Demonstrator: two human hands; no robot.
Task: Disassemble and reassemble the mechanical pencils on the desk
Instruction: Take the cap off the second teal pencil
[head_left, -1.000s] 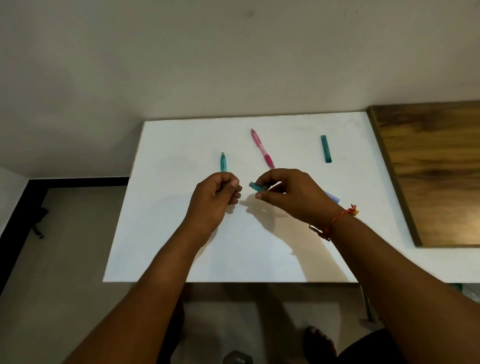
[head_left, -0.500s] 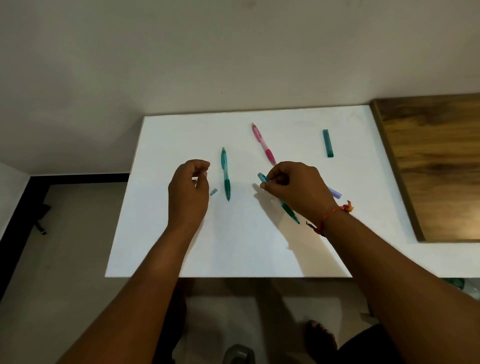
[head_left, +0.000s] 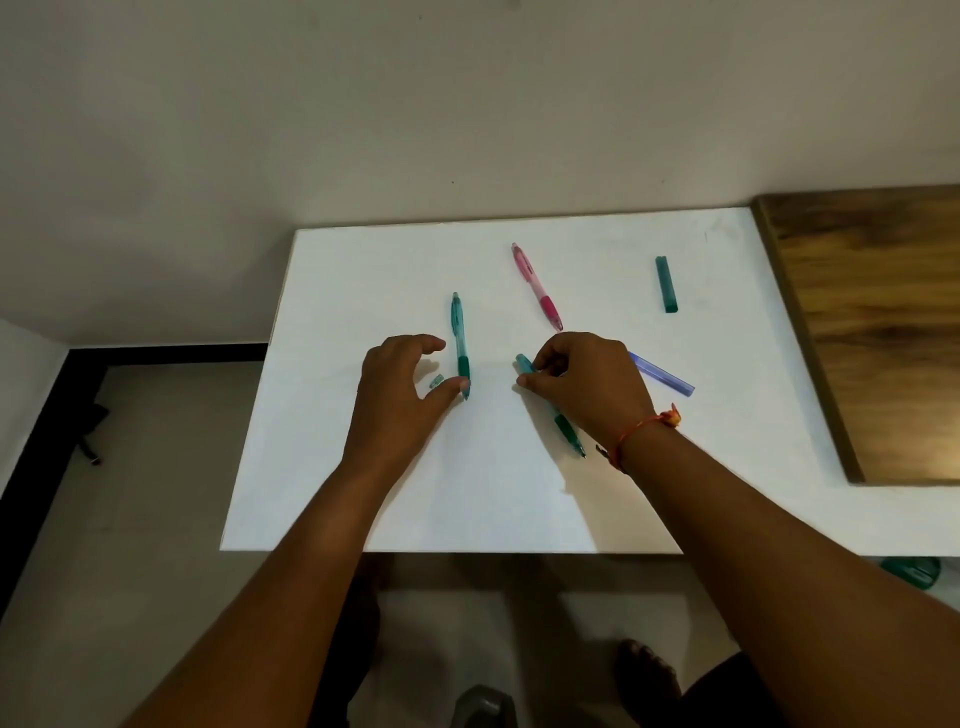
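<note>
Head view: white desk against plain wall; left hand spread, right hand pinching a teal pencil.

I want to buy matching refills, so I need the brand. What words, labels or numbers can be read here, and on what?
No text can be read anywhere in this view.
Pink pencil: print, if any, is too small to read.
Left teal pencil and right teal pencil: the same.
Teal case and purple case: no label shows.
</note>
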